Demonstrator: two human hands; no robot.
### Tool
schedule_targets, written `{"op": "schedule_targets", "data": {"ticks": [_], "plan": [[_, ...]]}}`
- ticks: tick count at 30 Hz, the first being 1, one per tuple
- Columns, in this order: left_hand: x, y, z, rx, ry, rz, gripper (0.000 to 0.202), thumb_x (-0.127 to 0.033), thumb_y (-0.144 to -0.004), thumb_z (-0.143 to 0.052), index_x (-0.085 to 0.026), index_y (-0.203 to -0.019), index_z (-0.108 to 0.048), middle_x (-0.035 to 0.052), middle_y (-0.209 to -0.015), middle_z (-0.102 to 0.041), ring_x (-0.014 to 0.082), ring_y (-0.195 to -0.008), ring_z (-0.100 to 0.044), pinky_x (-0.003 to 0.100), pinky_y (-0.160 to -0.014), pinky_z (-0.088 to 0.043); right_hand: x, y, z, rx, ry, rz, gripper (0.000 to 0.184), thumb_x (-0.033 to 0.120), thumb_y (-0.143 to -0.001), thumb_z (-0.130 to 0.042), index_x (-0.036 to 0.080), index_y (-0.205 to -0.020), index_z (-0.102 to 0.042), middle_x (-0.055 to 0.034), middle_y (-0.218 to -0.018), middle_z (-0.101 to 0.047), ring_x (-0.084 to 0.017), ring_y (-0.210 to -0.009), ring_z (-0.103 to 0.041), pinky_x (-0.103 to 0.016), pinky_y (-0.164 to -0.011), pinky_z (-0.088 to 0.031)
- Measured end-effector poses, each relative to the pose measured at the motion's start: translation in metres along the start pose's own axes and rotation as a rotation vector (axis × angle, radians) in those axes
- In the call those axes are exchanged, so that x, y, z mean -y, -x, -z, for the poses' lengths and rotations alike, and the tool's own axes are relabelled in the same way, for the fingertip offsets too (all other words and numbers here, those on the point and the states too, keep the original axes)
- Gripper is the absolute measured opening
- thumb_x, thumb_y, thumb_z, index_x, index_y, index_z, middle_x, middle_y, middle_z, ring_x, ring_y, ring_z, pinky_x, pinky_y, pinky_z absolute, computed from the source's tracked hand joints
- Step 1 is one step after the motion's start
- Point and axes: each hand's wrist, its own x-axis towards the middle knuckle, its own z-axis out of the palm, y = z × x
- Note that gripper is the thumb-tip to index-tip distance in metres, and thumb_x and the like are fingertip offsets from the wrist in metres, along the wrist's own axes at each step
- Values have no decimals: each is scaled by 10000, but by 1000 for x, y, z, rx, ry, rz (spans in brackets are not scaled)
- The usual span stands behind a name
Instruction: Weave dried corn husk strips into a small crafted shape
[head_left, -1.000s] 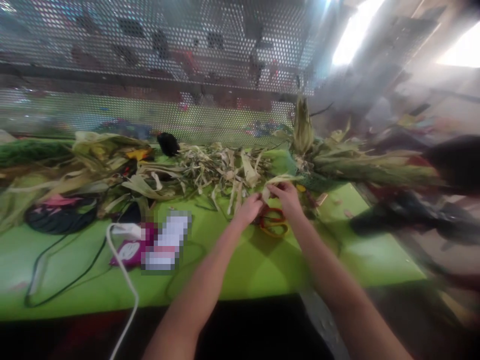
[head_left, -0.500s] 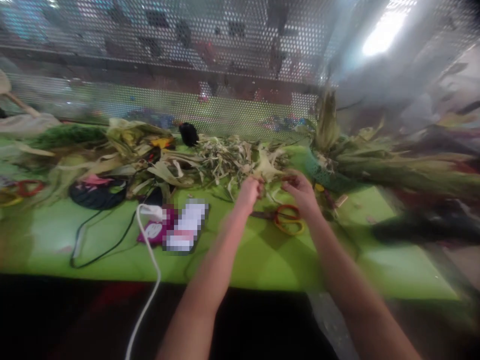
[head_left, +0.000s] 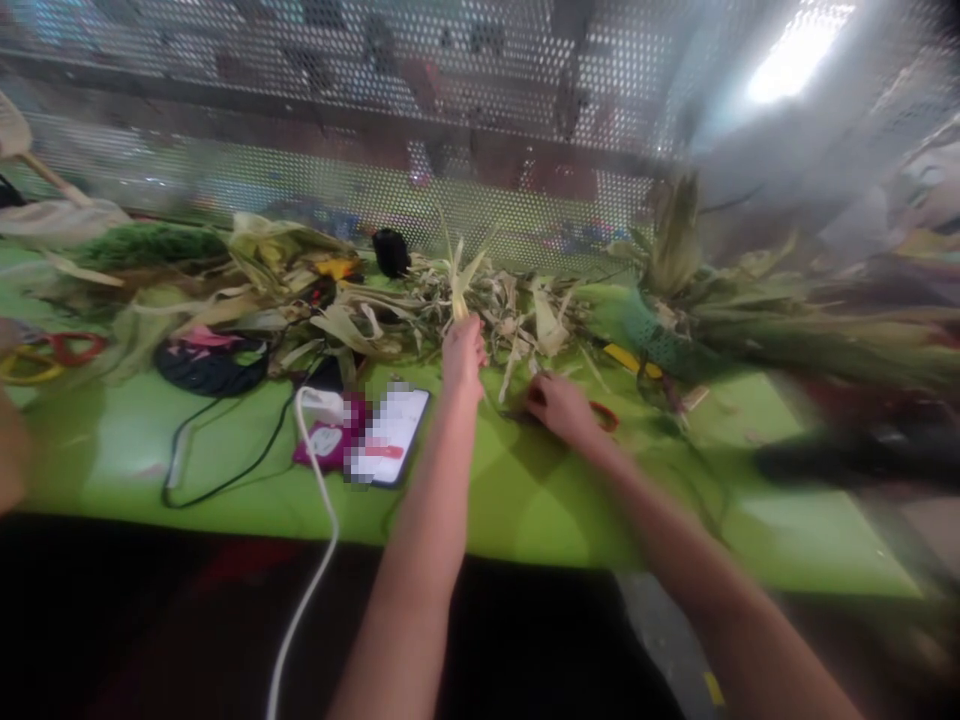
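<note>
My left hand [head_left: 463, 352] is closed around the lower end of a corn husk [head_left: 460, 285], whose pale split strips fan upward. Down to its right, my right hand [head_left: 556, 405] has its fingers bent over the scissors [head_left: 606, 416] on the table. Part of the orange handle shows past the wrist; the hand covers most of the rest. Beyond both hands lies a heap of shredded husks [head_left: 427, 300]. A broader pale husk piece [head_left: 550, 325] rests in that heap between the hands.
On the green table [head_left: 517, 510] lie a phone [head_left: 394, 440], a purple packet [head_left: 330, 442] and a white cable [head_left: 322, 490]. Other scissors [head_left: 75, 348] are at the left, near a blurred arm [head_left: 9, 445]. A green basket [head_left: 652, 325] with husks stands right. Perforated metal [head_left: 480, 170] backs the table.
My left hand has moved up and left with the husk, now held upright. My right hand has come away from it, down onto the scissors. The view has shifted slightly.
</note>
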Motion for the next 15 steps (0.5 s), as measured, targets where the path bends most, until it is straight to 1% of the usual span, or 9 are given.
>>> {"op": "schedule_targets", "data": {"ticks": [1, 3, 5, 7, 9, 11, 13, 15], "plan": [[1, -1, 0, -4, -12, 7, 299, -405, -736, -699, -185, -733, -497, -111, -458, -295, 25, -357, -223, 201, -396, -196, -1, 1, 0, -9, -13, -28, 109, 196, -792, -610, 177, -884, -666, -82, -889, -673, -199, -765, -586, -280, -665, -394], [2, -2, 1, 0, -39, 17, 307, -366, -703, -732, -190, -723, -481, -114, -458, -309, 24, -357, -239, 202, -400, -198, -5, 1, 0, -32, -101, -85, 165, 119, -736, -586, 184, -874, -651, -59, -843, -681, -189, -735, -587, -278, -651, -392], [3, -2, 1, 20, -61, 25, 288, -332, -693, -733, -190, -725, -485, -115, -456, -311, 25, -356, -245, 201, -401, -198, -9, 1, 0, -88, -271, -136, 236, 95, -705, -565, 190, -905, -644, -35, -816, -680, -179, -728, -595, -277, -660, -405], [5, -1, 1, 43, -81, 26, 254, -322, -701, -716, -187, -735, -504, -113, -455, -315, 28, -357, -247, 198, -400, -206, -14, -1, 2, -165, -530, -177, 288, 130, -694, -580, 189, -971, -633, -12, -788, -661, -169, -726, -600, -280, -679, -428], [8, 1, 0, 65, -115, 34, 236, -334, -713, -703, -179, -732, -525, -107, -457, -322, 31, -360, -249, 198, -399, -212, -17, -2, 7, -224, -817, -215, 346, 198, -672, -634, 181, -1017, -618, 9, -756, -633, -157, -710, -591, -281, -684, -448], [12, 5, -3, 117, -145, 56, 233, -354, -727, -696, -164, -733, -561, -96, -467, -330, 30, -371, -254, 196, -403, -208, -18, -3, 14, -245, -1033, -253, 380, 264, -634, -693, 175, -996, -622, 15, -743, -622, -145, -687, -575, -280, -676, -458], [17, 11, -8, 206, -157, 105, 247, -375, -738, -695, -148, -747, -596, -85, -482, -338, 29, -386, -264, 194, -407, -196, -17, -3, 21, -246, -1142, -284, 364, 302, -614, -726, 176, -944, -636, 5, -760, -638, -140, -685, -576, -282, -677, -468], [22, 18, -13, 300, -163, 165, 273, -399, -741, -700, -138, -762, -619, -79, -493, -334, 28, -396, -266, 191, -409, -181, -14, -2, 24, -253, -1186, -299, 330, 325, -611, -746, 182, -890, -644, 0, -766, -647, -138, -685, -580, -281, -677, -477]]}}
